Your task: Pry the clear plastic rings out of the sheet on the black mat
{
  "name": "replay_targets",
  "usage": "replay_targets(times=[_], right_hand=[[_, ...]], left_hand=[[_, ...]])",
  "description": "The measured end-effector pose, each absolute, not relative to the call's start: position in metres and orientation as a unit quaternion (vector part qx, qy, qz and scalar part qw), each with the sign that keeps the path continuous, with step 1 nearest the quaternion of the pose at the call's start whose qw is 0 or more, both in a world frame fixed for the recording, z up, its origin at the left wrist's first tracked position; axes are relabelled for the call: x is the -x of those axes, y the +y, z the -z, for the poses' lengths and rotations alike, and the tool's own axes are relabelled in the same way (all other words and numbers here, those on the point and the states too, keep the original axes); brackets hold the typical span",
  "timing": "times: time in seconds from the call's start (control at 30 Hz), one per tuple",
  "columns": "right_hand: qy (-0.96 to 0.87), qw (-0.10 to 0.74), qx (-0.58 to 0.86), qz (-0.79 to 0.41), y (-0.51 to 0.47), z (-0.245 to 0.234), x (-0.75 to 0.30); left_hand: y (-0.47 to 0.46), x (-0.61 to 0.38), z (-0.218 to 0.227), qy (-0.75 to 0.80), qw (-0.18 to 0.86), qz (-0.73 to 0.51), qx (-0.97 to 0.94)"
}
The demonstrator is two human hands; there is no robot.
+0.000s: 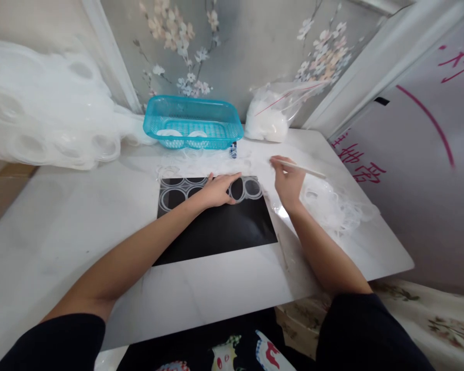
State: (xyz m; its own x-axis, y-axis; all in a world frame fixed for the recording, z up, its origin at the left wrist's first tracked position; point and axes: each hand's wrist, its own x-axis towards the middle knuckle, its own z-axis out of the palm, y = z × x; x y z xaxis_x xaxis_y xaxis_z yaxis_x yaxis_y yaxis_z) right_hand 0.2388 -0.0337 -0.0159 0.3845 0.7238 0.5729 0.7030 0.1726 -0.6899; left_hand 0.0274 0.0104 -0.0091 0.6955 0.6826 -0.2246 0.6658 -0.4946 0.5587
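A black mat (216, 226) lies on the white table (62, 232). On its far edge rests a clear plastic sheet with round ring-shaped cells (251, 188). My left hand (218, 189) lies flat on that sheet, fingers stretched out and together. My right hand (288, 180) hovers just right of the mat, fingers pinched round a thin pale stick (303, 168) that points to the right.
A turquoise basket (191, 121) with two white round pieces stands at the back. A clear bag of white pieces (266, 116) sits right of it. Stacked clear plastic trays (42, 118) fill the left. Loose clear plastic scraps (340, 206) lie right of my hand.
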Motion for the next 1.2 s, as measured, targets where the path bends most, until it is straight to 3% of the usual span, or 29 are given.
replay_targets(times=[0.1, 0.33, 0.5, 0.97, 1.1, 1.2], right_hand=[[-0.511, 0.579, 0.636, 0.012, -0.040, 0.009, -0.252], [-0.595, 0.468, 0.611, -0.230, -0.074, 0.040, -0.244], [-0.610, 0.453, 0.587, -0.281, -0.072, 0.046, -0.240], [-0.624, 0.423, 0.598, -0.274, -0.070, 0.043, -0.242], [-0.661, 0.397, 0.604, -0.202, -0.077, 0.049, -0.238], [-0.734, 0.331, 0.581, -0.119, -0.079, 0.053, -0.237]], left_hand=[[0.011, -0.025, 0.007, 0.379, 0.315, -0.009, -0.870], [0.008, -0.046, 0.003, 0.338, 0.252, -0.092, -0.902], [0.006, -0.069, 0.001, 0.325, 0.217, -0.118, -0.913], [0.013, -0.067, 0.021, 0.346, 0.216, -0.113, -0.906], [0.013, -0.070, 0.022, 0.358, 0.222, -0.104, -0.901], [0.015, -0.074, 0.023, 0.373, 0.227, -0.085, -0.896]])
